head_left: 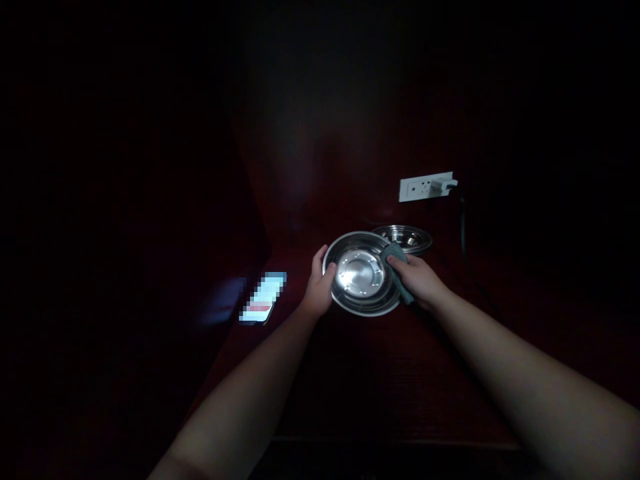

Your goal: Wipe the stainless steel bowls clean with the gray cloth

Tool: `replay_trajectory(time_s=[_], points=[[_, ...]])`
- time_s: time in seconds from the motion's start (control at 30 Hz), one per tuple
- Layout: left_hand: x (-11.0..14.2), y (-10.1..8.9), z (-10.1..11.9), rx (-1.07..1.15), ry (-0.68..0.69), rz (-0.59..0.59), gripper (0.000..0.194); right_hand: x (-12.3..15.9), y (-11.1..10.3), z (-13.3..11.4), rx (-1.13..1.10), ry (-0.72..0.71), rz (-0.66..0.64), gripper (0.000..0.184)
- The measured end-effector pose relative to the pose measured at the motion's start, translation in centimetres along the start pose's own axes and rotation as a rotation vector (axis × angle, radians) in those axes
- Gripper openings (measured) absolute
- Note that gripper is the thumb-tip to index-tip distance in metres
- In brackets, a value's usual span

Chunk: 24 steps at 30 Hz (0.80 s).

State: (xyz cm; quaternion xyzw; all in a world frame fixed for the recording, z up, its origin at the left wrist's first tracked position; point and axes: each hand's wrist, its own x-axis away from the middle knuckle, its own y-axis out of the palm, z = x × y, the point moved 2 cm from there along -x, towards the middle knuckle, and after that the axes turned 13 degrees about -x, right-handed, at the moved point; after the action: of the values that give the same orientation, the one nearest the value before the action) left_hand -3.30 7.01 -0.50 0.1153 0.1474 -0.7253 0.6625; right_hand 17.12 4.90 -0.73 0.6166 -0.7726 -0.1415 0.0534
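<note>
A shiny metal bowl [360,277] is tilted toward me above the dark red table. My left hand [320,283] grips its left rim, thumb on the inner edge and fingers round the outside. On the right side of the bowl, my right hand [417,277] is closed on a grey-green cloth [397,267], which is folded over the rim with the thumb pressing it to the inner wall. Behind the bowl and partly hidden by it, a second metal bowl or dish [413,238] rests on the table.
A phone [265,298] with a lit, blurred-out screen lies to the left on the table [390,387]. At the back right, a white socket strip [417,188] on the wall holds a plug with a dark cable [463,227] hanging down. The surroundings are very dark.
</note>
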Motion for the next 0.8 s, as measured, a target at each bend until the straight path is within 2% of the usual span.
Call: replay_trajectory(time_s=[0.1,0.2,0.3,0.43,0.67,0.8], points=[[-0.2,-0.3,0.4,-0.039,-0.004,0.088,0.046,-0.1,0.0,0.2,0.011,-0.007,0.012,0.022],[-0.2,-0.2,0.7,-0.071,0.034,0.114,0.041,-0.3,0.0,0.5,0.012,-0.036,0.044,0.025],[0.2,0.1,0.9,-0.081,0.083,0.031,0.044,-0.5,-0.3,0.7,0.022,-0.064,0.097,0.028],[0.6,0.6,0.7,-0.096,0.100,-0.108,0.063,-0.6,-0.5,0.7,0.006,-0.086,0.127,0.032],[-0.4,0.3,-0.3,0.006,-0.028,-0.096,0.063,-0.6,-0.4,0.8,0.001,-0.091,0.096,0.036],[-0.7,0.2,-0.4,0.018,0.002,-0.138,0.057,-0.6,-0.5,0.8,-0.021,-0.087,0.107,0.036]])
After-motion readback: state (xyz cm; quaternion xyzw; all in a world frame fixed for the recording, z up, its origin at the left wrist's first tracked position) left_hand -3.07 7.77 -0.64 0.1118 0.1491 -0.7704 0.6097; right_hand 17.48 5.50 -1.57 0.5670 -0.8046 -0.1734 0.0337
